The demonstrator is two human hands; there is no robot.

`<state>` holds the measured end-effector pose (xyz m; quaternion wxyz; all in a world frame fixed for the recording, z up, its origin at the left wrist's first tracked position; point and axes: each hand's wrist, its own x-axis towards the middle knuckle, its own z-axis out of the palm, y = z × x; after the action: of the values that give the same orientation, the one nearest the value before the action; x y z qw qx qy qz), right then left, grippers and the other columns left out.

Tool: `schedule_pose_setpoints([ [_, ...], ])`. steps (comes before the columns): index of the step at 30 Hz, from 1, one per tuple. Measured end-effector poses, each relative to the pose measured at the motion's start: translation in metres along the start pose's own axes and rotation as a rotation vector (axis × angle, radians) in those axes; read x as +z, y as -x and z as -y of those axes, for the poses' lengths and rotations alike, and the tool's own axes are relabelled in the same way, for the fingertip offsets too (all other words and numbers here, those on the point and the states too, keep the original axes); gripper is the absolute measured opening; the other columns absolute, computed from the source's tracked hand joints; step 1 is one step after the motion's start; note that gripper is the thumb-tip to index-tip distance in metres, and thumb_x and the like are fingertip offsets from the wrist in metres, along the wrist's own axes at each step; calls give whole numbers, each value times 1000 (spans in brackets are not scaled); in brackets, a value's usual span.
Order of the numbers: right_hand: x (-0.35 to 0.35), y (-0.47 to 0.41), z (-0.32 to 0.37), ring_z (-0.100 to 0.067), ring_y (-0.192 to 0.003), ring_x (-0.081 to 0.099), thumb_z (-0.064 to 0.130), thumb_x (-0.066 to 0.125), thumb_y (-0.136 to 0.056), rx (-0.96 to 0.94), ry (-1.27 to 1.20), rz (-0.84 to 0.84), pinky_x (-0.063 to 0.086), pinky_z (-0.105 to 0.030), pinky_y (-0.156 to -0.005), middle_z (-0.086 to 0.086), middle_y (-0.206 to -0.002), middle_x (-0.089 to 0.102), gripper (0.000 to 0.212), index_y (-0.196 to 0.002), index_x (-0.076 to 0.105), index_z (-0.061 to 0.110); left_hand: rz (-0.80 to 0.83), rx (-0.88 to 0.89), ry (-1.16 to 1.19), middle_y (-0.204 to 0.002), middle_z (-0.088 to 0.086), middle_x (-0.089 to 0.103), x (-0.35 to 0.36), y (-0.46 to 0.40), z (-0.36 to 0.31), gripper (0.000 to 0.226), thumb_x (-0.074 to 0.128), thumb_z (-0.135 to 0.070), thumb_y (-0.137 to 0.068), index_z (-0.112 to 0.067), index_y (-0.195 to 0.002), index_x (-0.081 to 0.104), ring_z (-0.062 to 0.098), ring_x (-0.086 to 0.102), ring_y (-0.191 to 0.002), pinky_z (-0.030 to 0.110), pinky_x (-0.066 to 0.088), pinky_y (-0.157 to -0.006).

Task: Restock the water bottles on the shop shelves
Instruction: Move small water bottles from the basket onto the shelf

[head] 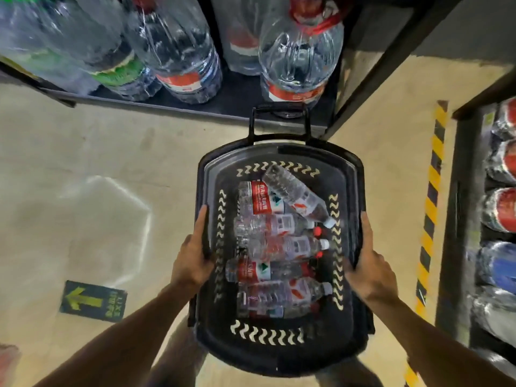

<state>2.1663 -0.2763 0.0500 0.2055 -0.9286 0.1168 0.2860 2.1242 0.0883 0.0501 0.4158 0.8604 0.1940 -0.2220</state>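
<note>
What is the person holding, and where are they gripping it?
A black shopping basket full of small water bottles. The left hand grips its left rim and the right hand grips its right rim, about midway along each long side.

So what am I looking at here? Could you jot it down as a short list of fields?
place: shop aisle, concrete floor
carried: black basket
contents: small water bottles lying on their sides
left hand: grips the basket's left rim
right hand: grips the basket's right rim
ahead: low shelf with big water jugs
right side: more shelved bottles
floor marks: green arrow sign, yellow-black tape
</note>
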Motion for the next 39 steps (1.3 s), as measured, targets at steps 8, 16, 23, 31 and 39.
schedule_pose_setpoints([
  [8,72,-63,-31,-38,-63,69,42,65,-94,72,-8,-64,60,-48,-59,-14,-83,70,102,-156,-16,43,-14,-6,12,-145,-4,53,52,-80,42,102,67,-48,-82,-60,-153,-5,16,54,-123,45,49,-96],
  [16,63,-81,-30,-33,-57,67,27,69,-94,45,-11,-11,60,-50,-54,-16,-86,73,114,-155,-26,45,0,3,-49,-144,5,57,49,-93,30,109,73,-35,-89,-53,-155,-11,30,62,-123,59,54,-95],
  [23,50,-105,-25,-28,-46,54,32,67,-95,3,54,-47,46,-30,-48,-11,-67,63,109,-160,-20,31,26,16,-80,-133,12,66,42,-118,27,114,71,-21,-85,-51,-155,-14,32,69,-109,56,57,-91],
  [31,53,-102,-23,-42,-95,66,47,70,-91,-13,-116,30,56,-49,-77,-24,-122,64,115,-157,-25,40,182,2,-75,-129,-3,56,27,-129,20,109,70,-20,-92,-43,-158,-14,17,59,-109,38,52,-93],
  [39,-4,-28,5,-36,-152,22,52,71,-89,111,14,151,32,-48,-119,-13,-167,21,99,-163,11,28,335,105,-736,-169,8,15,-51,-90,-39,84,60,-48,-96,-29,-162,12,34,22,-152,46,29,-122],
])
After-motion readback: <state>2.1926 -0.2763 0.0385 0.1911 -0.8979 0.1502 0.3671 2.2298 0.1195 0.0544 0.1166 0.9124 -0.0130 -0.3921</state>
